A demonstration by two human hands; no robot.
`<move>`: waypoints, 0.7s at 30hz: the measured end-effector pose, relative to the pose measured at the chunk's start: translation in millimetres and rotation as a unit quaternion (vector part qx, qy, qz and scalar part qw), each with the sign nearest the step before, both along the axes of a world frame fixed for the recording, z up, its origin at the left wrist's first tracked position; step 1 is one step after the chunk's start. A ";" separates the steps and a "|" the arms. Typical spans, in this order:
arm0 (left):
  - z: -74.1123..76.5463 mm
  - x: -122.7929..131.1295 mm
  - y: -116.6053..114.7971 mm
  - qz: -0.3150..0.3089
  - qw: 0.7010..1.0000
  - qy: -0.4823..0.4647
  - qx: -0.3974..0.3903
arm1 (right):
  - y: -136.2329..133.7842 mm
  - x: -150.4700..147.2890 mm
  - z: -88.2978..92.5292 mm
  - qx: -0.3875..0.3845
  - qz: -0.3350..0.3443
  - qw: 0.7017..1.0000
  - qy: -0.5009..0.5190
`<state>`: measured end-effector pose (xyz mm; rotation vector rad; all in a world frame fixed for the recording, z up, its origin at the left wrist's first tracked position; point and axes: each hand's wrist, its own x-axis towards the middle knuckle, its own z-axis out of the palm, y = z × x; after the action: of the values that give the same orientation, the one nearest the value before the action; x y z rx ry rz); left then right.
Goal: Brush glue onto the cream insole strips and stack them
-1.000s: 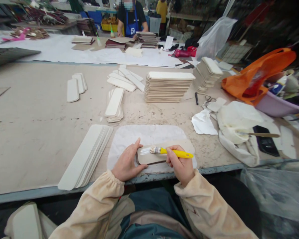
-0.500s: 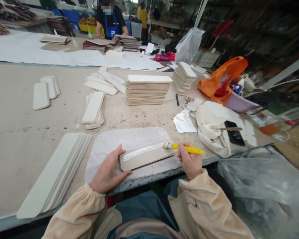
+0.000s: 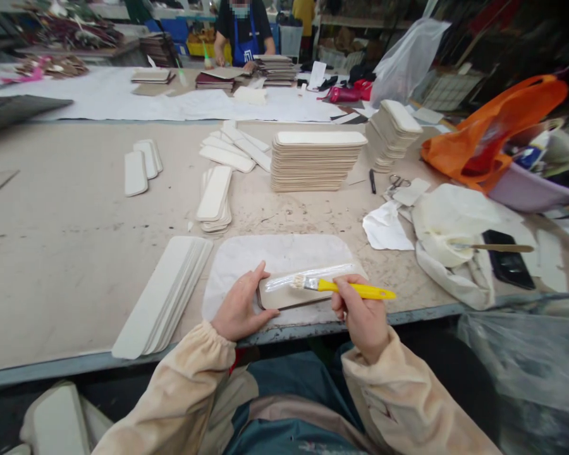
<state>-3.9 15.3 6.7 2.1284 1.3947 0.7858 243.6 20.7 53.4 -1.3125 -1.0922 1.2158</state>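
Observation:
A long beige panel (image 3: 308, 297) with rounded corners lies on a white sheet (image 3: 227, 256) near the table's front edge. A glossy wet streak runs along the far part of its top. My left hand (image 3: 243, 302) grips the panel's left end, thumb at the near edge and fingers at the far one. Closed around the yellow handle of a paintbrush (image 3: 355, 289) is my right hand (image 3: 363, 316); the pale bristles touch the panel, left of its middle. The brush and right hand partly cover the panel's right end. Left of the sheet lies a fanned stack of long panels (image 3: 164, 297).
A tall stack of panels (image 3: 317, 164) stands farther back, with a second stack (image 3: 393, 136) beside it. To the right are scissors (image 3: 399, 182), a white bag (image 3: 450, 221) with a stick across it, a phone (image 3: 512, 265) and an orange bag (image 3: 497, 139). A co-worker (image 3: 244, 38) stands opposite.
The brush has moved left along the panel, from near its right end to left of its middle. My left hand still grips the left end. The whole view has shifted.

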 end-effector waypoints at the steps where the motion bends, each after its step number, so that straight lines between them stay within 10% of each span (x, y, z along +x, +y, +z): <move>1: 0.8 0.1 0.0 0.000 1.000 -0.001 0.000 | -2.3 -10.7 -1.2 -0.010 0.020 1.000 0.010; 9: 2.2 0.8 0.0 0.000 1.000 -0.012 0.008 | -12.0 -43.1 -11.0 -0.034 0.096 0.995 -0.013; 21: 2.5 0.2 0.2 0.003 1.000 0.013 -0.004 | -9.8 3.0 -6.5 0.013 0.054 0.990 -0.126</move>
<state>-3.6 15.5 9.2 2.1360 1.4155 0.7560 246.6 10.8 46.9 -1.4304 -1.3696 1.1304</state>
